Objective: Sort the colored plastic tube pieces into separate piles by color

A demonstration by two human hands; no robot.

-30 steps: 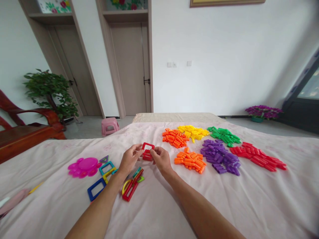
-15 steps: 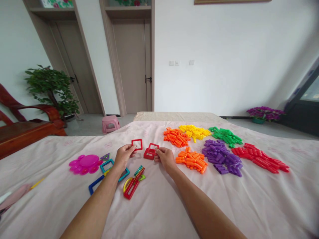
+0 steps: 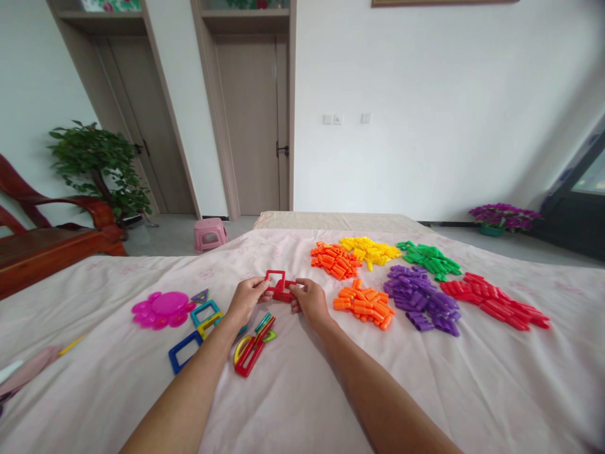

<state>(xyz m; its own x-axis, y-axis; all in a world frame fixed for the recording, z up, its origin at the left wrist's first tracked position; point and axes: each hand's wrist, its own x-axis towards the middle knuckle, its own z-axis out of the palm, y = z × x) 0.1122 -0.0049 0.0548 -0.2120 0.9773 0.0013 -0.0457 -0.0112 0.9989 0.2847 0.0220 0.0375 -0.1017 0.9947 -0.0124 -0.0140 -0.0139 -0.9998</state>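
Note:
My left hand point(image 3: 249, 299) pinches a red square magnetic tile point(image 3: 275, 272), an open frame held upright. Close on its right, my right hand point(image 3: 309, 299) grips a second red square tile point(image 3: 283, 296) by its right side. The two frames overlap in view; whether they touch, I cannot tell. Just below my hands lies a small heap of tiles point(image 3: 246, 366) in red, yellow, green and teal. Left of my left forearm are a blue square tile point(image 3: 172, 360), a teal one point(image 3: 204, 304) and a yellow one point(image 3: 208, 323), partly hidden by the arm.
A magenta flower-shaped piece point(image 3: 165, 307) lies at left near a purple triangle tile point(image 3: 201, 295). On the right are piles of orange point(image 3: 363, 304), yellow point(image 3: 371, 250), green point(image 3: 430, 258), purple point(image 3: 420, 296) and red pieces point(image 3: 494, 299). A pink cloth point(image 3: 302, 403) covers the surface.
My left hand has moved right with its red square tile, up close to the red tile in my right hand. The right hand has hardly moved.

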